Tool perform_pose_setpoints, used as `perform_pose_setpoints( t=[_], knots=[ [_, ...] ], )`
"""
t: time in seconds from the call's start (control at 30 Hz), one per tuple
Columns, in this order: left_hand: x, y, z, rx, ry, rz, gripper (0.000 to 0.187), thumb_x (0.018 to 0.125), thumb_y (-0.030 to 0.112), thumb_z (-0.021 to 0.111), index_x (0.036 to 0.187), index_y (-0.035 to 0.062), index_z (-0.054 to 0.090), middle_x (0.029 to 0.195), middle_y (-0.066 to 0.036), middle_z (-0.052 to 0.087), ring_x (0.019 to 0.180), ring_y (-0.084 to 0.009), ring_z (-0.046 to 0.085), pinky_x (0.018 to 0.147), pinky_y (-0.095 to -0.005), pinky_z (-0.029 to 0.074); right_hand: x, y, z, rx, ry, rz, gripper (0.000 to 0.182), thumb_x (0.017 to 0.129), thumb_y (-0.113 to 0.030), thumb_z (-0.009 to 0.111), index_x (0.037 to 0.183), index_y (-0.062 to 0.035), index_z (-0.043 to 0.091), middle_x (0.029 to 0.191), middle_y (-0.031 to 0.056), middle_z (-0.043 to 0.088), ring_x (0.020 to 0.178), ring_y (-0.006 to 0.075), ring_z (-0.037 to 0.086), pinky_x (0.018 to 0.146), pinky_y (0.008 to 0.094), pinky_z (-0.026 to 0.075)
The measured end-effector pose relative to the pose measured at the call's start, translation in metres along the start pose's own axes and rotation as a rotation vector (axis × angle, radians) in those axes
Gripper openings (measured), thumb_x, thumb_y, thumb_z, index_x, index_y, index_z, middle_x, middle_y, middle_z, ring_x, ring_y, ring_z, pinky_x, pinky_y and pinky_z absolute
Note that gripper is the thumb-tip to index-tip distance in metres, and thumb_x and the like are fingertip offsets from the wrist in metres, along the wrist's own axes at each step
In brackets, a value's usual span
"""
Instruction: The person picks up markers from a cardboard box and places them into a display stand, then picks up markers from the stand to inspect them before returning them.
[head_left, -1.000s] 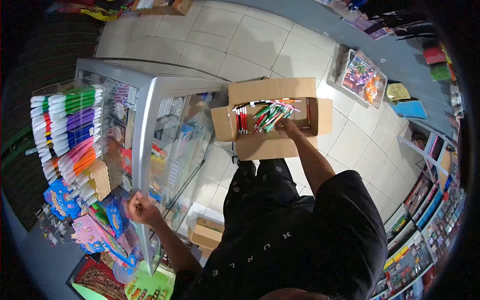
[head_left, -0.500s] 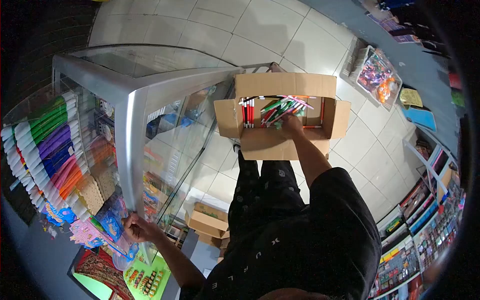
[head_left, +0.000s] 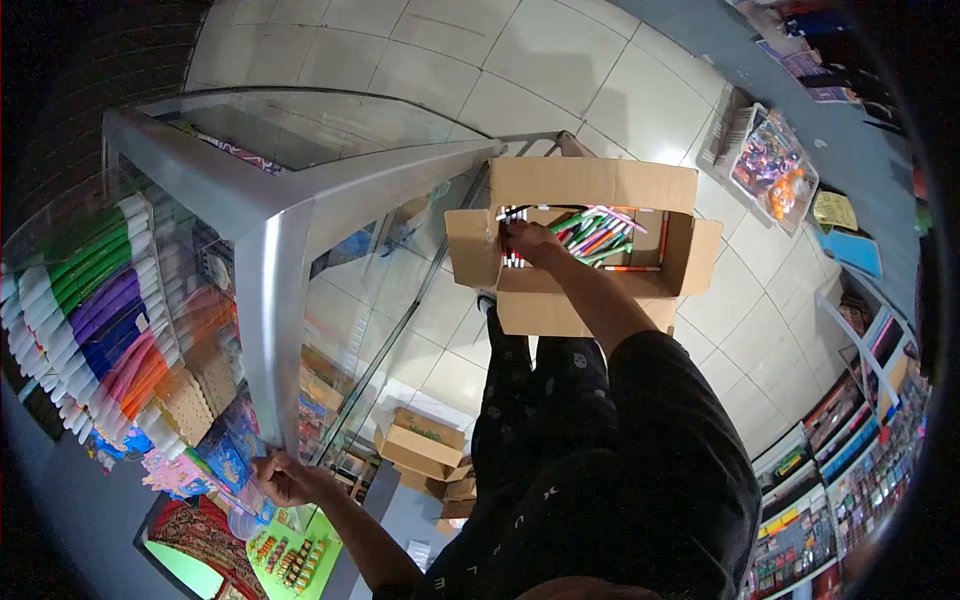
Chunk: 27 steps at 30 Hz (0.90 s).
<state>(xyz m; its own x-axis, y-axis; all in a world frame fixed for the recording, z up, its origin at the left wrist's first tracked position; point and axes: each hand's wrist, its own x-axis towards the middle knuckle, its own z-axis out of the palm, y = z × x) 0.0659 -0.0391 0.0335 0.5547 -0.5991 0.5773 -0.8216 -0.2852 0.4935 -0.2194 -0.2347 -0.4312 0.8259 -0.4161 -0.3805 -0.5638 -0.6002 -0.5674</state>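
Observation:
An open cardboard box (head_left: 590,180) with spread flaps holds many slim pens (head_left: 600,235) in red, white, green, pink and purple. Some lie in a loose heap, and red-and-white ones line up along the left and right inner walls. My right hand (head_left: 535,243) is down inside the box over the pens at its left side; its fingertips are hidden beneath it. Beside the metal-framed glass display case (head_left: 275,300), my left hand (head_left: 283,478) is closed near the case's lower corner. Whether it holds anything is hidden.
Colourful rolled items (head_left: 100,290) fill the case top at left. Smaller cardboard boxes (head_left: 422,440) stand low beside my legs. A plastic basket (head_left: 770,165) of bagged goods sits on the tiled floor at upper right, and stocked shelves (head_left: 840,500) curve along the lower right.
My right hand has moved left inside the box, from the loose heap to the pens by the left wall. The view has shifted slightly. My left hand stays closed by the case.

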Motion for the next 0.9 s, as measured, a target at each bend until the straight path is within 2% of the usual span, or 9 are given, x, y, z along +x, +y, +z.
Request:
perform_pose_setpoints(
  t=[0.03, 0.23, 0.33, 0.37, 0.5, 0.57, 0.67, 0.77, 0.9],
  knots=[
    [-0.001, -0.003, -0.001, 0.001, 0.006, -0.012, 0.017, 0.087, 0.011, 0.068, 0.079, 0.0009, 0.057, 0.074, -0.006, 0.047, 0.073, -0.0180, 0.046, 0.068, -0.0329, 0.040, -0.001, -0.003, -0.010, -0.051, 0.108, -0.031, 0.026, 0.086, -0.016, 0.051, 0.108, -0.0089, 0.064, 0.115, 0.0078, 0.061, 0.111, 0.0253, 0.057, 0.090, 0.0401, 0.050],
    [0.000, -0.001, 0.002, 0.004, 0.028, 0.019, 0.017, 0.086, 0.009, 0.068, 0.077, 0.0006, 0.057, 0.073, -0.007, 0.050, 0.074, -0.0182, 0.047, 0.072, -0.0353, 0.042, 0.010, -0.002, -0.005, -0.224, -0.013, 0.099, 0.028, 0.089, -0.023, 0.047, 0.103, -0.0042, 0.062, 0.112, 0.0129, 0.057, 0.107, 0.0256, 0.055, 0.088, 0.0387, 0.047],
    [-0.002, -0.006, -0.002, -0.010, 0.008, 0.025, 0.018, 0.086, 0.009, 0.068, 0.076, 0.0004, 0.056, 0.072, -0.006, 0.047, 0.073, -0.0180, 0.047, 0.070, -0.0352, 0.041, -0.008, -0.007, -0.024, -0.134, 0.122, 0.155, 0.028, 0.090, -0.026, 0.047, 0.104, -0.0050, 0.061, 0.111, 0.0158, 0.056, 0.101, 0.0272, 0.058, 0.087, 0.0407, 0.045],
    [-0.001, -0.005, 0.000, 0.027, 0.014, 0.049, 0.018, 0.086, 0.010, 0.068, 0.076, 0.0005, 0.056, 0.072, -0.006, 0.047, 0.073, -0.0178, 0.046, 0.069, -0.0344, 0.041, 0.000, 0.013, 0.022, -0.248, 0.192, 0.086, 0.027, 0.090, -0.027, 0.049, 0.105, -0.0064, 0.059, 0.115, 0.0166, 0.055, 0.096, 0.0280, 0.059, 0.087, 0.0424, 0.045],
    [0.003, 0.002, 0.006, 0.051, 0.027, 0.079, 0.020, 0.086, 0.012, 0.069, 0.076, 0.0006, 0.056, 0.071, -0.005, 0.044, 0.071, -0.0172, 0.045, 0.065, -0.0315, 0.039, -0.003, 0.017, 0.018, 0.171, 0.106, 0.148, 0.027, 0.087, -0.023, 0.054, 0.108, -0.0083, 0.059, 0.105, 0.0134, 0.060, 0.104, 0.0287, 0.058, 0.090, 0.0430, 0.046],
    [0.000, -0.001, 0.001, 0.040, 0.020, 0.049, 0.021, 0.086, 0.016, 0.069, 0.078, -0.0001, 0.057, 0.073, -0.006, 0.048, 0.071, -0.0181, 0.047, 0.067, -0.0326, 0.040, -0.011, 0.021, 0.047, -0.091, 0.356, -0.014, 0.027, 0.086, -0.020, 0.054, 0.110, -0.0096, 0.060, 0.098, 0.0120, 0.063, 0.105, 0.0290, 0.059, 0.089, 0.0422, 0.048],
    [-0.002, -0.006, -0.003, 0.042, 0.007, 0.025, 0.024, 0.087, 0.019, 0.068, 0.080, -0.0010, 0.058, 0.075, -0.007, 0.052, 0.072, -0.0194, 0.049, 0.070, -0.0343, 0.041, -0.021, 0.004, -0.011, -0.160, -0.215, 0.045, 0.030, 0.086, -0.017, 0.051, 0.115, -0.0111, 0.059, 0.098, 0.0127, 0.064, 0.103, 0.0301, 0.062, 0.085, 0.0403, 0.052],
    [0.002, -0.002, 0.003, -0.006, 0.002, 0.041, 0.020, 0.086, 0.013, 0.069, 0.079, -0.0001, 0.056, 0.072, -0.005, 0.044, 0.070, -0.0175, 0.045, 0.063, -0.0311, 0.038, -0.037, 0.012, 0.006, 0.147, -0.075, 0.066, 0.027, 0.086, -0.013, 0.049, 0.108, -0.0119, 0.064, 0.110, 0.0137, 0.061, 0.096, 0.0306, 0.064, 0.081, 0.0393, 0.054],
    [0.002, 0.001, 0.005, -0.017, 0.017, 0.052, 0.019, 0.086, 0.014, 0.068, 0.079, -0.0008, 0.058, 0.072, -0.006, 0.048, 0.070, -0.0179, 0.046, 0.065, -0.0318, 0.038, -0.056, 0.037, 0.017, 0.029, -0.119, 0.217, 0.028, 0.088, -0.016, 0.047, 0.110, -0.0100, 0.063, 0.117, 0.0154, 0.059, 0.100, 0.0309, 0.063, 0.079, 0.0400, 0.055]
  ],
)
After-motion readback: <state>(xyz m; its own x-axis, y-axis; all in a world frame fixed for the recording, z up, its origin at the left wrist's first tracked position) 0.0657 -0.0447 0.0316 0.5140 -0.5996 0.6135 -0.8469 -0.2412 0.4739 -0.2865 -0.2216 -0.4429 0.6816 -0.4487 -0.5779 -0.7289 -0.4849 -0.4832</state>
